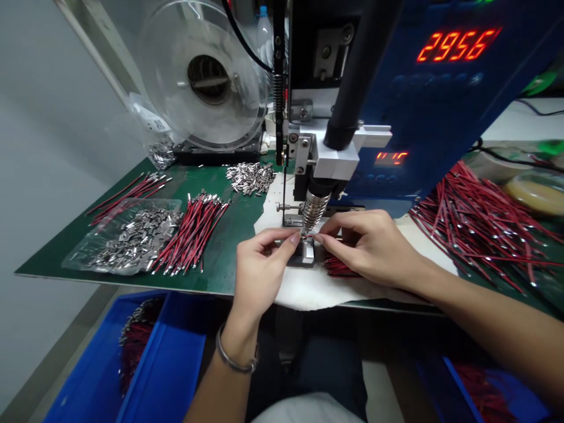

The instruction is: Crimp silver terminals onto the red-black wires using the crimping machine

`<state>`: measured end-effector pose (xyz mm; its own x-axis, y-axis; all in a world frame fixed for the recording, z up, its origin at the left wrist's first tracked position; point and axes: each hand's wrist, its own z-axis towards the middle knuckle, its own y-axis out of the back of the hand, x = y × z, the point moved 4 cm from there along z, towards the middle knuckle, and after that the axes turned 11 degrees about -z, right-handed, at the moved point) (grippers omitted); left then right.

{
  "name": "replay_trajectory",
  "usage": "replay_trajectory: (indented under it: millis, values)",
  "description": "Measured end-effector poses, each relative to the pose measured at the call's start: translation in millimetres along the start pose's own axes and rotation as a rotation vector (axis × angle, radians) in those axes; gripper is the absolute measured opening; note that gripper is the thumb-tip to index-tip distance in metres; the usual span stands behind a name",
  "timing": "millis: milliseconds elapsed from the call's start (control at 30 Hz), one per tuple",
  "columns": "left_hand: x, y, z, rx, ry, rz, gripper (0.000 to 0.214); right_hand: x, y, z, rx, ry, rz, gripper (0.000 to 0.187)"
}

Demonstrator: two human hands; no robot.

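Observation:
Under the machine's spring-wrapped tip (314,207), both hands meet over a small metal block (308,251). My left hand (264,261) comes from the left, thumb and forefinger pinched at the block's far edge; what lies between them is too small to make out. From the right, my right hand (374,247) pinches a thin red wire, of which only a short bit shows near the fingertips. Beneath that hand, a bunch of red and black wires (338,266) rests on a white cloth (304,292).
On the green table (220,235) at left are a wire bundle (194,232), a clear bag of metal parts (136,238) and a loose pile of parts (250,178). A large wire heap (480,217) lies right. The blue machine (396,106) stands ahead; a blue bin (171,346) sits below.

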<state>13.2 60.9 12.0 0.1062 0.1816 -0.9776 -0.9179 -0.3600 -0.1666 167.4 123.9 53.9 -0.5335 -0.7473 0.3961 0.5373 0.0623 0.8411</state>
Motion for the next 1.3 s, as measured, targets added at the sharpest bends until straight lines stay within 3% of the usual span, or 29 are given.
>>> replay_trajectory:
  millis: [1300]
  values:
    - [4.1, 2.5, 1.5, 0.005, 0.006, 0.039, 0.019, 1.4, 0.4, -3.4, -0.026, -0.01, -0.031, 0.017]
